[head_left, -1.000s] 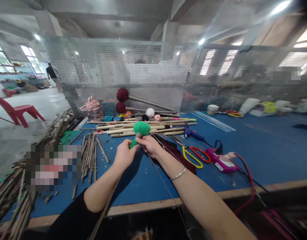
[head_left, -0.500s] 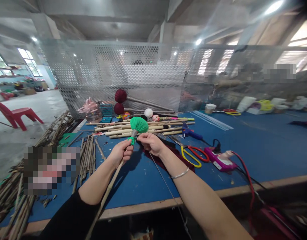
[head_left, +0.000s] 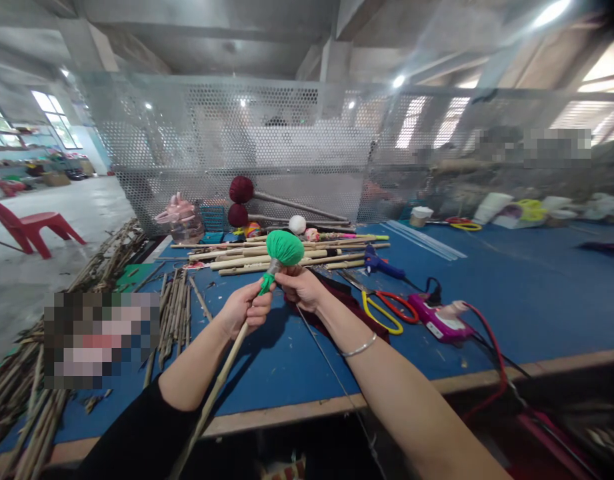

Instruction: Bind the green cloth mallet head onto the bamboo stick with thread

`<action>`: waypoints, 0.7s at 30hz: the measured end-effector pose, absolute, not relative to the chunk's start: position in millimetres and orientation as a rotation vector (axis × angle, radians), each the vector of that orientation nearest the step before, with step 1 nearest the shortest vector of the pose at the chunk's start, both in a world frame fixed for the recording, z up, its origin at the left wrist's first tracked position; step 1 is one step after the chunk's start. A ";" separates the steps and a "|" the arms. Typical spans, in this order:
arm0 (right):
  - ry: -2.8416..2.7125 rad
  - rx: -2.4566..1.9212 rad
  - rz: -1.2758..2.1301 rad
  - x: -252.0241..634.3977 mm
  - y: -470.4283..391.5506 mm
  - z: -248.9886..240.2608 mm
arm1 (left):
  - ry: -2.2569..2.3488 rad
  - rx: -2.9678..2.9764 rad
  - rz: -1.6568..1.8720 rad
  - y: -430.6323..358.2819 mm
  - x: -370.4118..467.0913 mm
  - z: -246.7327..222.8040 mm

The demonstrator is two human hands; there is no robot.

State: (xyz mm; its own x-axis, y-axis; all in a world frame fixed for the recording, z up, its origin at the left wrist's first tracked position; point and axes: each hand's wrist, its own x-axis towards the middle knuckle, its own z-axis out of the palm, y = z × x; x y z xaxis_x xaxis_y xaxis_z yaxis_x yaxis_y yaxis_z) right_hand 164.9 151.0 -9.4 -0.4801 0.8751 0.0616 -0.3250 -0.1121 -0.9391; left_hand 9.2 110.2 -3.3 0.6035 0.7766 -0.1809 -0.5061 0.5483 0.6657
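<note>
My left hand is wrapped round the wooden stick of a mallet, just below its round head covered in green cloth. Grey binding circles the neck under the head, and a green cloth tail hangs beside my fingers. At that neck my right hand is closed in a pinch on a grey thread, which runs down past the table's front edge. The mallet tilts, head up and away from me. My fingers partly hide the binding. Dark red cloth lies beneath my right wrist.
Scissors with yellow and red handles, a blue glue gun and a purple power strip lie to the right. Bamboo sticks and dark red mallets lie behind. Bundled twigs are at left; a perforated screen stands behind.
The green mallet head has shifted slightly right and tilted to the right. My right hand has come in close against the neck, its fingers now partly behind it. My left hand has moved slightly right.
</note>
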 end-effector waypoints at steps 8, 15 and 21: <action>-1.350 -0.769 1.636 162.1 154.6 -17.1 | 0.815 0.625 0.817 111.2 16.4 -5.8; -1.385 -0.890 1.555 154.3 155.3 -23.3 | 1.010 0.767 1.110 110.5 25.7 -3.5; -1.389 -0.917 1.474 159.5 150.0 -12.2 | 1.108 0.870 1.168 107.3 24.2 -2.0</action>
State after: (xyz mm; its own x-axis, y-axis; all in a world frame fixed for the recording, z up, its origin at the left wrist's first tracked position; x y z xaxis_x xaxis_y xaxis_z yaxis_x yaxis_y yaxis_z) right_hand 159.5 150.0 -12.2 -0.3338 0.9409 0.0568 -0.1129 0.0199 -0.9934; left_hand 24.2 107.3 -2.0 0.0270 0.9786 -0.2042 -0.2555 0.2043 0.9450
